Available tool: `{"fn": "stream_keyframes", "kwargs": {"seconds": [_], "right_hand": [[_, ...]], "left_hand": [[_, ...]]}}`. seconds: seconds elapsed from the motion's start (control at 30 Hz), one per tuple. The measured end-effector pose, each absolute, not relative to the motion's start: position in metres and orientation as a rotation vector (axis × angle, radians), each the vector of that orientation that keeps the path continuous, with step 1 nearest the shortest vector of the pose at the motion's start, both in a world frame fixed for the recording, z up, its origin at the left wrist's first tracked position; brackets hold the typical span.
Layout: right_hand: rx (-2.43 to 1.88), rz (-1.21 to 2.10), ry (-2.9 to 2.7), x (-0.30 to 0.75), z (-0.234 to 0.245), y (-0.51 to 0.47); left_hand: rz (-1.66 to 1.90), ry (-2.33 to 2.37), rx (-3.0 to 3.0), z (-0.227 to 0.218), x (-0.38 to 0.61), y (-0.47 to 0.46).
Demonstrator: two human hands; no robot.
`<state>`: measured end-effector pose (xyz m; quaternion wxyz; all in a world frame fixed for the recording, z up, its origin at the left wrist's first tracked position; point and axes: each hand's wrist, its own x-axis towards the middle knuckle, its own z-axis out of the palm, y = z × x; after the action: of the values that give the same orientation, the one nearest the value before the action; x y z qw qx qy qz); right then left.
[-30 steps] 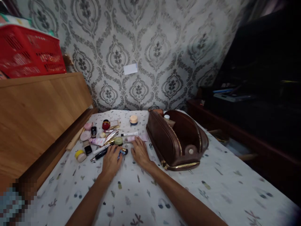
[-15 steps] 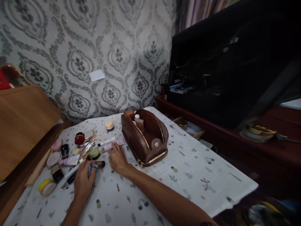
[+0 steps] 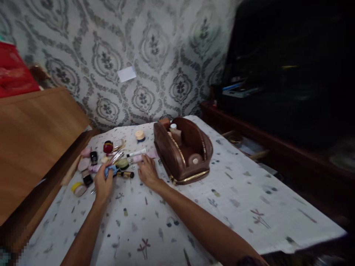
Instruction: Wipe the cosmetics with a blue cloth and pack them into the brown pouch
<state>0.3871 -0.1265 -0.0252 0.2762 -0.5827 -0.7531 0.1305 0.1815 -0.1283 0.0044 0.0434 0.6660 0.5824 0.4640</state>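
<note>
right fingers (image 3: pixel 146 162) over pink tube (image 3: pixel 136 159), bag (image 3: pixel 169 157) beside

- Blue thing (image 3: pixel 111 170) in the left hand (image 3: pixel 103 181): partly covered by fingers, too blurred to identify.
- Pink tube (image 3: pixel 135 159): its middle hidden under the right hand (image 3: pixel 149 173).
- Brown bag (image 3: pixel 171 157): the near wall hides its bottom.
- Red basket (image 3: pixel 16 72): cut off by the left edge.
- Dark screen (image 3: pixel 291 48): runs past the right edge.

The brown bag (image 3: pixel 170 157) has gold zips (image 3: pixel 192 178); at its nine o'clock is a blue item (image 3: pixel 111 170); at twelve, wallpaper (image 3: pixel 149 51) is grey-patterned
</note>
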Motion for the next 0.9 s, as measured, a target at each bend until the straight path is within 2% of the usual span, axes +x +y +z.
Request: {"fn": "stream_keyframes", "kwargs": {"seconds": [0.2, 0.63, 0.9], "right_hand": [[-1.532, 0.323, -2.028, 0.384, -0.034, -0.121], [-1.495, 0.209, -2.034, 0.382, -0.047, -0.115], [-1.439, 0.198, -2.01, 0.383, -0.051, -0.114]], "left_hand": [[1.542, 1.909, 1.971, 0.018, 0.168, -0.099], [0.964, 1.855, 2.452, -0.014, 0.213, -0.091], [0.943, 1.849, 2.417, -0.008, 0.208, -0.101]]}}
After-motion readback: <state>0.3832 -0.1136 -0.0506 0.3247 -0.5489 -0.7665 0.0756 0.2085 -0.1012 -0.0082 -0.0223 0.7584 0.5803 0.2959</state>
